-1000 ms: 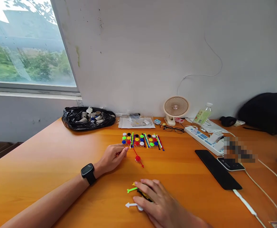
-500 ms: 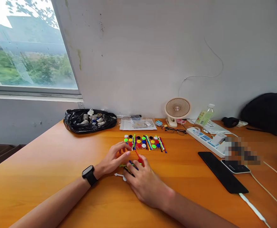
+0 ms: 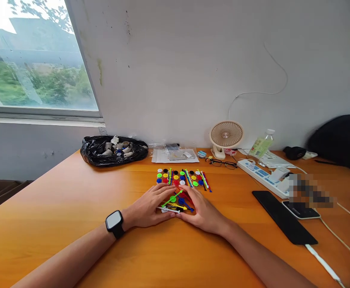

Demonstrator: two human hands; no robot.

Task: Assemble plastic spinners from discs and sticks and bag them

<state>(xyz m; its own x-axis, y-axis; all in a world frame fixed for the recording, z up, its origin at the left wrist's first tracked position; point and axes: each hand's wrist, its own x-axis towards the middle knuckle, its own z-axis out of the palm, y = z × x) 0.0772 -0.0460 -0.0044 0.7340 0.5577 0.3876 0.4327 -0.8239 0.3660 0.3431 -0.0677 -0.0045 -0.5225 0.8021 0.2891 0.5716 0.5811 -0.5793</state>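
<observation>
A small heap of plastic arrow spinners lies on the desk between my hands. On top is a green arrow spinner [image 3: 172, 199], crossed by a blue arrow spinner [image 3: 181, 201]. A white arrow spinner [image 3: 164, 209] lies along the near side, while red, yellow and black ones are partly covered. My left hand [image 3: 145, 206] curves round the heap from the left, thumb and fingers apart. From the other side my right hand [image 3: 206, 210] does the same, its fingertips almost meeting the left ones. Just beyond are clear packs of coloured discs and arrows [image 3: 182, 177], partly hidden by my fingers.
A black plastic bag [image 3: 94, 154] with scraps sits at the back left. Behind are papers [image 3: 175, 156], a small fan [image 3: 226, 136], glasses [image 3: 223, 163] and a bottle [image 3: 262, 146]. To the right lie a power strip [image 3: 259, 175] and a black phone-like slab [image 3: 283, 216].
My right hand has moved right and turned, uncovering the heap. My left hand has come down beside it. The white and red spinners, earlier at the edges, are now within the heap.
</observation>
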